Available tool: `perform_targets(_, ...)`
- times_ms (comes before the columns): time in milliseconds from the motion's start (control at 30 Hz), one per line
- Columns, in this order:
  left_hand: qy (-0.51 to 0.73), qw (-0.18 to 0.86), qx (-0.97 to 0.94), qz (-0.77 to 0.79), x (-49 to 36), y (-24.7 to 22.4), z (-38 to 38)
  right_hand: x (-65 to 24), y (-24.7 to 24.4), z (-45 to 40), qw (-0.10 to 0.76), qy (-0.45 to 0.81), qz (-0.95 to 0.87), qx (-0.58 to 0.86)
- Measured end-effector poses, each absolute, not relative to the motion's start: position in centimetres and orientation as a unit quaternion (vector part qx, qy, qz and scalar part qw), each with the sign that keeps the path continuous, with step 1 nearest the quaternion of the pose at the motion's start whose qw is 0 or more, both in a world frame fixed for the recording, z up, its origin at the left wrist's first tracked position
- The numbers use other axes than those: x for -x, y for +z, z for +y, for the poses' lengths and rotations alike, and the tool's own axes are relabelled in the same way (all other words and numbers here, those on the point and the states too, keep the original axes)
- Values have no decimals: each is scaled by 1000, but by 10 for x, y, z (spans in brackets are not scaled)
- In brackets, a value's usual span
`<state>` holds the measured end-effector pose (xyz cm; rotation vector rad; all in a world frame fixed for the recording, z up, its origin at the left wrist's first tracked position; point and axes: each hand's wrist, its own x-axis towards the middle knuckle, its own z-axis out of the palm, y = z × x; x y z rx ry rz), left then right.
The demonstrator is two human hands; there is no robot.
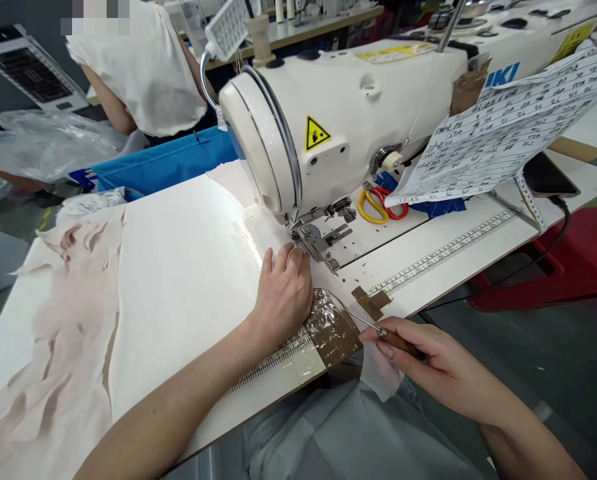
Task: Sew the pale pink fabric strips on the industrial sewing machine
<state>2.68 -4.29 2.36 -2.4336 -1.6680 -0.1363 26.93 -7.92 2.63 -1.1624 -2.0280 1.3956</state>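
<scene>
My left hand (pixel 283 287) lies palm down on a strip of pale pink fabric (pixel 321 270), its fingers extended and slightly bent, close to the sewing machine's presser foot (pixel 305 237). Its thumb is mostly hidden. At the table's front edge my right hand (pixel 428 353) is closed around the wooden handle of an awl (pixel 402 341). The awl's thin metal shaft slants up and left toward the left hand. The fabric's near end (pixel 381 373) hangs over the edge beneath my right fingers; whether they also pinch it, I cannot tell.
The white sewing machine (pixel 348 120) stands over the table (pixel 178 287). Red-and-yellow scissors (pixel 382 203) and a handwritten sheet (pixel 503 127) lie right. Pink fabric pieces (pixel 78 307) spread left. Behind are a blue cloth bin (pixel 163 160), a person in white (pixel 143 73); a red stool (pixel 553 267) stands right.
</scene>
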Motion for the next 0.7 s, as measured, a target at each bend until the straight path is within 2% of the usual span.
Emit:
perform_targets(233,-57,99,803,-584,-24,23,-35,-252,26,-88,255,571,-637,451)
perform_targets(400,-77,98,797,-591,-17,21,-30,-234,16,-117,334,733,-362,469)
perform_targets(500,-89,92,810,-572,-14,21,-32,-231,12,-127,339,793,-243,445)
perform_targets(600,-93,86,816,-564,-12,20,-34,-234,10,-127,317,804,-275,422)
perform_targets(700,-101,80,817,-562,-11,19,-33,-239,9,-121,301,748,-392,444)
